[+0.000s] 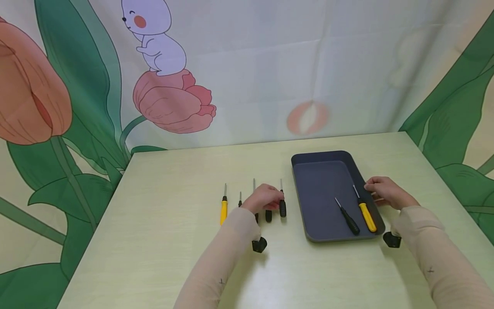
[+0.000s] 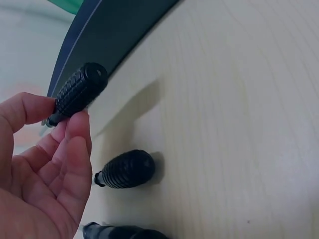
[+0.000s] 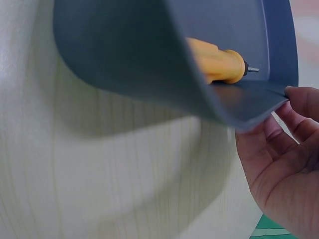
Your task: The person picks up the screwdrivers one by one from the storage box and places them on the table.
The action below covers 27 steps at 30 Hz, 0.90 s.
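Note:
Between thumb and fingertips, my left hand (image 1: 265, 198) pinches a black-handled screwdriver (image 2: 79, 92) near the neck of its handle; the left wrist view shows it lifted, its shadow on the table apart from it. Beneath lies another black screwdriver (image 2: 127, 169) with a ribbed grip. My right hand (image 1: 390, 192) holds the right rim of a dark grey tray (image 1: 324, 193), thumb on the edge and fingers below it in the right wrist view. Inside the tray lie a black screwdriver (image 1: 349, 219) and a yellow-handled screwdriver (image 1: 366, 216), side by side.
Left of my left hand, a yellow screwdriver (image 1: 224, 210) lies on the pale wooden table (image 1: 154, 240). Several black screwdrivers lie partly hidden under my left hand and sleeve. A printed curtain (image 1: 247, 86) hangs behind the table's back edge.

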### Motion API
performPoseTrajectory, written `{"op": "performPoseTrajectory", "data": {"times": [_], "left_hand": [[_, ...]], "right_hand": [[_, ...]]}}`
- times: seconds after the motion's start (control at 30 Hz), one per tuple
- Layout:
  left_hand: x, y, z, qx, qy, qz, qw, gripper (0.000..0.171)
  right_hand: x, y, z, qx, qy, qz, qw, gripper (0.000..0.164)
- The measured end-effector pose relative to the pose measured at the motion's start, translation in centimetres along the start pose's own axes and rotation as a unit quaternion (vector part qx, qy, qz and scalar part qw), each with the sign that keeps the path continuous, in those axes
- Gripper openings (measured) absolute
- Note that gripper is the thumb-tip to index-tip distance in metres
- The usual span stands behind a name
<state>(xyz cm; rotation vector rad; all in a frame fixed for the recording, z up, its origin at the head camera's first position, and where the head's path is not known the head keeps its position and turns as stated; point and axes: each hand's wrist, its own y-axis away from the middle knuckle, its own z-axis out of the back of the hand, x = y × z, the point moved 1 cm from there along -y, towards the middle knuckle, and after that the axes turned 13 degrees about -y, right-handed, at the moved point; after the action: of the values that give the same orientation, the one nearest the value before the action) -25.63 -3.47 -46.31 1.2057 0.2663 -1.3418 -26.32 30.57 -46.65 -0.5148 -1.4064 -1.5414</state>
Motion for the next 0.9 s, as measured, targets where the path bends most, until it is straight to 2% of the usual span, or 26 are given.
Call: {"op": "performPoseTrajectory", "data": {"times": [0.2,0.4,0.63,0.77,0.9], "left_hand": [[0.5,-0.2,-0.1,-0.02,-0.016,0.009,0.9996,0.008],[0.6,-0.5,-0.3,-0.051,-0.063,0.015,0.9966,0.011],[0.2,-1.0,-0.5,-0.072,-0.145,0.036,0.9862,0.015],[0.1,-1.1,-0.8,-0.081,-0.168,0.043,0.9815,0.017],[0.1,-1.0,-1.1,-0.097,-0.196,0.036,0.975,0.021]], "right_hand": [[0.0,0.0,0.0,-0.001,0.005,-0.003,1.0,0.025],[0.0,0.0,0.0,-0.004,0.006,-0.003,1.0,0.025],[-0.1,0.0,0.0,-0.007,0.003,-0.003,1.0,0.025],[-0.1,0.0,0.0,-0.002,0.004,-0.002,1.0,0.025],[-0.1,0.1,0.0,0.0,0.007,0.0,1.0,0.025]]}}
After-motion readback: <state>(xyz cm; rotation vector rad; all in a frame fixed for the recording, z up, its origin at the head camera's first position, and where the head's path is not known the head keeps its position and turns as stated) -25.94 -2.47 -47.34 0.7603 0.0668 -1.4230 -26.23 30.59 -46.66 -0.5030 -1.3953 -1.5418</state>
